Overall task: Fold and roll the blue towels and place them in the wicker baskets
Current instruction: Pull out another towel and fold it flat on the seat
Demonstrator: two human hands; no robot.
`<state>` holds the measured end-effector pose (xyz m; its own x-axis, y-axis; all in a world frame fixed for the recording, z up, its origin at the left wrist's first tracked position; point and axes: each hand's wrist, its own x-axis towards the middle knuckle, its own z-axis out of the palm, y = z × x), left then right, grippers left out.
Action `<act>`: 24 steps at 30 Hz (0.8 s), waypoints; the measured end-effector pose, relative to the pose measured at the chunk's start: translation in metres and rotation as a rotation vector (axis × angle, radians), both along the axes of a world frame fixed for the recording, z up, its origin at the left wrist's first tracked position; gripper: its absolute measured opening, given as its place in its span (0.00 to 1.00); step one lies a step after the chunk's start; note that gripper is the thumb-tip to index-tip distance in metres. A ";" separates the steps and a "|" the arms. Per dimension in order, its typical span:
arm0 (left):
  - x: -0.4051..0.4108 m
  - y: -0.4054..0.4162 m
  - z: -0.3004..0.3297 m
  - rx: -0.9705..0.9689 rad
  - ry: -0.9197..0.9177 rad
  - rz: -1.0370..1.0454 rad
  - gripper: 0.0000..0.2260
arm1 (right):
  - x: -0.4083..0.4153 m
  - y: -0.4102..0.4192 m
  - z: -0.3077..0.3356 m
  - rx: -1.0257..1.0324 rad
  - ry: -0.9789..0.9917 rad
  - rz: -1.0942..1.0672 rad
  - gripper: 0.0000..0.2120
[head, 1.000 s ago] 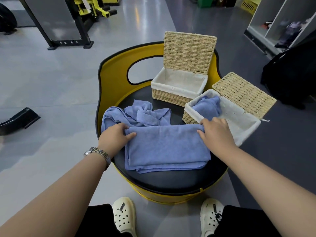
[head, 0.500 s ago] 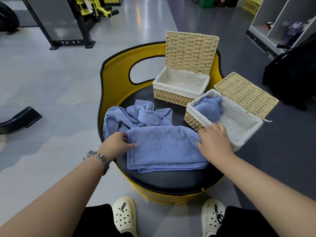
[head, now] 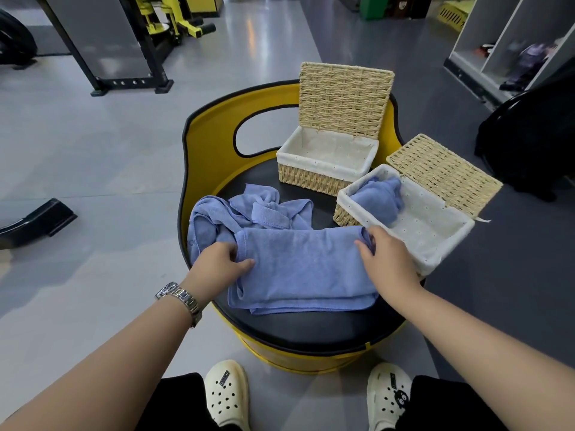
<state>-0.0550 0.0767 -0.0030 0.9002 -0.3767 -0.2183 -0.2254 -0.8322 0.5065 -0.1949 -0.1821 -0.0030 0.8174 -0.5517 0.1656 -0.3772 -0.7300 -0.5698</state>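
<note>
Your left hand (head: 219,263) grips the left end of the folded blue terry towel (head: 300,269), thumb on top, fingers curled under. The towel lies across the front of the round black seat cushion (head: 311,326). A crumpled blue towel (head: 249,213) lies at the seat's left edge. Your right hand (head: 387,259) pinches the towel's right end, touching the near open lined wicker basket (head: 435,231) at the right edge.

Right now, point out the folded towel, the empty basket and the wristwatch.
folded towel (head: 306,269), head view, middle of its top layer
empty basket (head: 314,177), head view, woven front wall
wristwatch (head: 182,298), head view, metal band
</note>
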 end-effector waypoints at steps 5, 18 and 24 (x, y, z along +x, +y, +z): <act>-0.004 0.009 0.035 -0.125 -0.120 0.046 0.19 | 0.003 0.001 0.004 0.368 -0.041 -0.091 0.10; -0.037 -0.031 0.048 -0.184 -0.170 -0.043 0.15 | 0.001 0.051 0.020 0.659 0.190 0.222 0.13; -0.074 -0.073 0.036 -0.281 0.051 -0.433 0.07 | -0.002 0.050 0.021 0.997 0.146 0.091 0.13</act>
<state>-0.1285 0.0039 0.0332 0.6398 -0.7626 -0.0953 -0.4878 -0.4988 0.7164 -0.1972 -0.1321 0.0182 0.8386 -0.3188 -0.4416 -0.4586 0.0244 -0.8883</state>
